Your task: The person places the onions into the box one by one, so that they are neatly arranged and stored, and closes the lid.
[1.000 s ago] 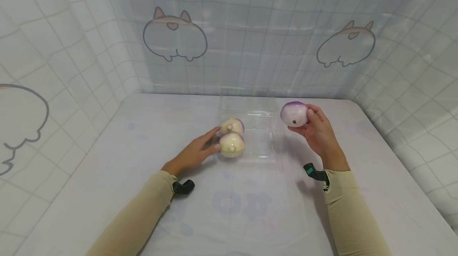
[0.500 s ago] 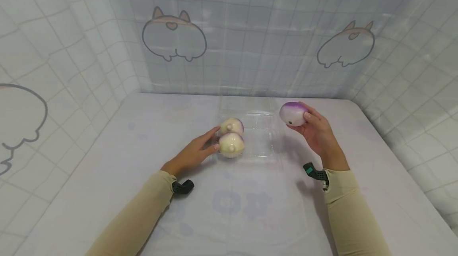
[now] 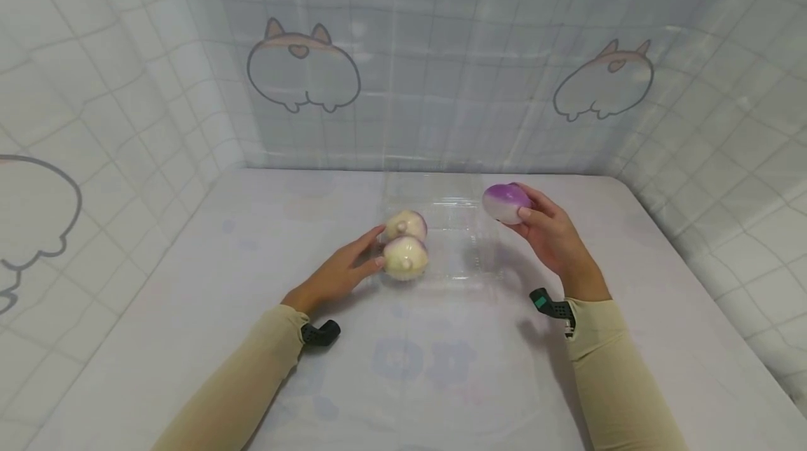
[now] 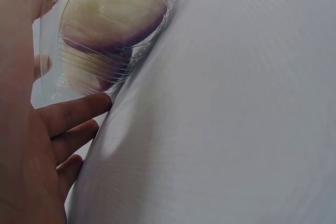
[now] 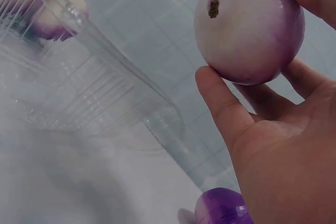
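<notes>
My right hand (image 3: 555, 241) holds a glossy white-and-purple turnip (image 3: 506, 204) by its fingertips and thumb, raised by the right side of a clear plastic box (image 3: 463, 255). A small dark pit on the turnip faces the right wrist camera. Two cream turnips with purple sides, a rear one (image 3: 406, 225) and a front one (image 3: 405, 259), sit side by side in the box's left part. My left hand (image 3: 337, 270) rests against the left side of the box, thumb and fingers spread along its edge (image 4: 50, 45). The fingers are fairly straight.
The box's clear lid (image 3: 435, 187) lies folded back toward the rear wall. Another purple item (image 5: 223, 207) shows below my right hand in the right wrist view; the hand hides it from the head view. A white cloth (image 3: 302, 395) covers the table, and patterned curtains (image 3: 441, 52) enclose it.
The turnip in my right hand has turned, showing more purple on top, and moved slightly left toward the box. My left hand stays at the box's side.
</notes>
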A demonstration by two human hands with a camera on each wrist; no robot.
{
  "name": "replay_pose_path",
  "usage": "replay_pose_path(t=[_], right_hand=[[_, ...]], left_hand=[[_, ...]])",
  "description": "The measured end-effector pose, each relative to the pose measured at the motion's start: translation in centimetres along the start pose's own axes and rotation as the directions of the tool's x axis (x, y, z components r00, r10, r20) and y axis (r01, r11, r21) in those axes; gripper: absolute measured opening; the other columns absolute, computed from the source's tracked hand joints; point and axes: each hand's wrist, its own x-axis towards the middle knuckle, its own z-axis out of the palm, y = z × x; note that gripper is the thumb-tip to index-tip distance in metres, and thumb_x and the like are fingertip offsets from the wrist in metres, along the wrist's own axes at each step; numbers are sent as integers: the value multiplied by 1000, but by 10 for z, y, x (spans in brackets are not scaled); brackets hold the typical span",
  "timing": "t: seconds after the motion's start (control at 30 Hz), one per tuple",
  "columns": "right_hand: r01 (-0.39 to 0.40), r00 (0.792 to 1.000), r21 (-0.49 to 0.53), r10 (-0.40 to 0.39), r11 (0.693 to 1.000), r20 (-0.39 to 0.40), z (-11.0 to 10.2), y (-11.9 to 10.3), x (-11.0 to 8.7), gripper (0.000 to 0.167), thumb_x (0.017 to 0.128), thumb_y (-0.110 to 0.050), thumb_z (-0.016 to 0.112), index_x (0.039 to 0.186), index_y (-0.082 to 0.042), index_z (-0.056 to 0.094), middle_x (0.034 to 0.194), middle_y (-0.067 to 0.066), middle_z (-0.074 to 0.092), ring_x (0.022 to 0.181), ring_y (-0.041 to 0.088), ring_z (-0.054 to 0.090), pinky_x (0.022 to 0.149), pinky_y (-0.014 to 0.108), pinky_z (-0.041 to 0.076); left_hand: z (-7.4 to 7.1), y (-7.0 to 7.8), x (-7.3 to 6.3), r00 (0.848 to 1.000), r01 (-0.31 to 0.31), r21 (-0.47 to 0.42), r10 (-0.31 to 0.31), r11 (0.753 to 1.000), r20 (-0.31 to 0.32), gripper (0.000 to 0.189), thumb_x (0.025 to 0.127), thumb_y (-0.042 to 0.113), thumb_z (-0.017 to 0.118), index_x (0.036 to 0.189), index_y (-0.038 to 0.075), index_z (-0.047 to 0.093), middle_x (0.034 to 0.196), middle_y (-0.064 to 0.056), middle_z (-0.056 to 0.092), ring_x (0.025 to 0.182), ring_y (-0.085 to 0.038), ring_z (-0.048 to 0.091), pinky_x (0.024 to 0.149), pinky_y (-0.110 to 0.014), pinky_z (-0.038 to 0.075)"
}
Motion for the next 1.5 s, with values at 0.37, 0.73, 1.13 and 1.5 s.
replay_pose_path(t=[0.37,0.73,1.13,1.5], right_hand=[[-41,999,-47,42,998,28,3,1,3,60,98,0,56,154,-4,36,149,15,34,132,34,41,95,38,53],[-59,997,-16,59,998,48,13,2,3,61,97,2,57,153,-4,36,149,16,35,131,34,45,96,42,52],[-49,996,39,46,998,70,19,3,3,51,101,-3,52,150,0,37,147,18,36,129,33,47,96,43,52],[-101,995,72,99,992,34,23,-3,6,45,103,-12,55,145,0,43,143,15,42,125,31,53,94,45,52]], left_hand=[[0,1,0,1000,2,2,-2,1000,-1,67,102,52,51,160,36,23,154,-6,45,147,-25,28,118,-53,22],[-1,2,-1,1000,-1,-13,1,1000,5,67,103,52,51,161,34,22,153,-6,45,147,-25,29,117,-54,23],[-3,4,-3,1000,1,-17,-1,1000,5,67,102,53,51,160,35,23,157,-3,39,148,-22,26,118,-51,22],[-1,2,-2,1000,2,-16,-2,1000,1,67,102,54,51,160,37,22,157,-4,39,148,-25,27,117,-53,22]])
